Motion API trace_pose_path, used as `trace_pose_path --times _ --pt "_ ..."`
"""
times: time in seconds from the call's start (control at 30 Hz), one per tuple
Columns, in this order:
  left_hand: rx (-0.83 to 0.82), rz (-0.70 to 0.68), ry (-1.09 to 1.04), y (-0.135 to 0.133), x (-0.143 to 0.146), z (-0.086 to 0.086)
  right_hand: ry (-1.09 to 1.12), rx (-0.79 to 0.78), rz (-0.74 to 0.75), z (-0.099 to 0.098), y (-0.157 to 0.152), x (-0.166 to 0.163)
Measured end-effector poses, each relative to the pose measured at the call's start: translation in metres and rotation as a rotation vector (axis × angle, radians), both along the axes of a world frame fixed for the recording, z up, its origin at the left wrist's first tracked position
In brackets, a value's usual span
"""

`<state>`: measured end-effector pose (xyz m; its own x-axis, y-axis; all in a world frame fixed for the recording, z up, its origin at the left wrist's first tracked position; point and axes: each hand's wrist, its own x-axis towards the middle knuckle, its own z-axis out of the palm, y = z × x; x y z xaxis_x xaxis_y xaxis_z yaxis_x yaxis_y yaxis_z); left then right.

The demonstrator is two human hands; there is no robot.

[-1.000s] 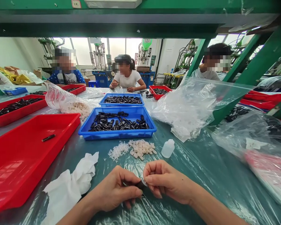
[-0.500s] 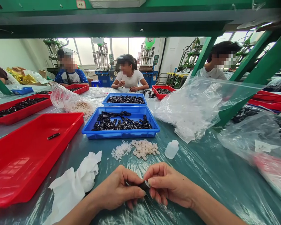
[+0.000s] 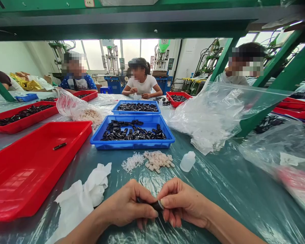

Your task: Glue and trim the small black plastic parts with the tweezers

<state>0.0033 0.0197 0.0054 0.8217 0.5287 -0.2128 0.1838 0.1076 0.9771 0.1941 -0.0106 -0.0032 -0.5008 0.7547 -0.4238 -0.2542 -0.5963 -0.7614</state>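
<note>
My left hand (image 3: 130,205) is closed around a small black part (image 3: 156,205), pinched between thumb and fingers. My right hand (image 3: 185,201) meets it from the other side. Its thumb and index finger press a small pale piece (image 3: 161,204) against the black part's right end. How the two pieces fit together is hidden by my fingertips. Just beyond my hands lie a heap of beige pieces (image 3: 159,161) and a heap of tiny white bits (image 3: 133,162). A small translucent bottle (image 3: 187,161) stands to their right.
Blue trays (image 3: 132,145) of black parts stand ahead. A large red tray (image 3: 35,162) on the left holds one black part (image 3: 59,146). A crumpled white cloth (image 3: 78,196) lies by my left forearm. Plastic bags (image 3: 208,118) lie to the right. Co-workers sit across the table.
The pale piece sits slightly lower at the black part's end, and my right fingertips have shifted a little with it. The whole view has moved slightly; both hands keep their grip.
</note>
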Motion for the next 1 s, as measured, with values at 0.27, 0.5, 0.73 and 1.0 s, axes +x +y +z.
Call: trace_pose_path --times 0.27,0.5,0.73,1.0 --pt "0.0 0.024 -0.009 0.0 0.001 0.001 0.023 -0.022 -0.025 -0.003 -0.001 -0.002" --pt "0.013 0.067 -0.001 -0.002 0.004 0.005 0.036 -0.004 -0.069 -0.007 -0.001 -0.005" --pt "-0.007 0.1 0.009 -0.001 0.003 0.002 0.066 -0.005 -0.104 -0.009 -0.002 -0.007" --pt "-0.011 0.081 0.039 -0.002 0.005 0.002 0.118 -0.004 -0.106 -0.011 0.001 -0.008"
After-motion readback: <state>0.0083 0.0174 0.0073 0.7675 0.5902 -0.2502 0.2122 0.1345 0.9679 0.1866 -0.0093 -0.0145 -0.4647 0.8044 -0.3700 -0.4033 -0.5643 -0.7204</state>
